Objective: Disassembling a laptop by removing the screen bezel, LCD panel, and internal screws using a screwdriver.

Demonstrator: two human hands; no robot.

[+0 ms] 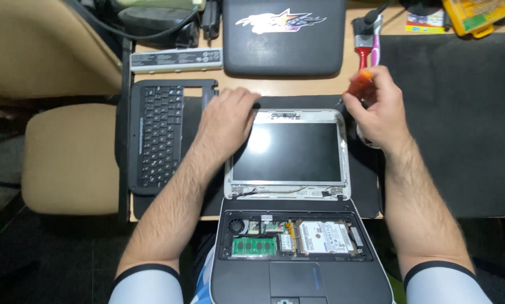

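Note:
A small laptop lies opened flat, its screen panel point(289, 151) on the desk and its base point(297, 247) toward me with the keyboard off and the inner boards showing. My left hand point(228, 121) rests palm down on the screen's top left corner. My right hand point(379, 110) hovers by the top right corner, gripping a screwdriver with an orange handle point(360, 84); its tip points toward that corner.
The removed black keyboard point(159, 138) lies to the left. A grey battery pack point(176, 59) and a black lid with a sticker point(283, 35) sit behind. A red brush point(368, 42), a yellow case point(477, 16), a black mat point(455, 124) and a beige chair point(66, 157) surround them.

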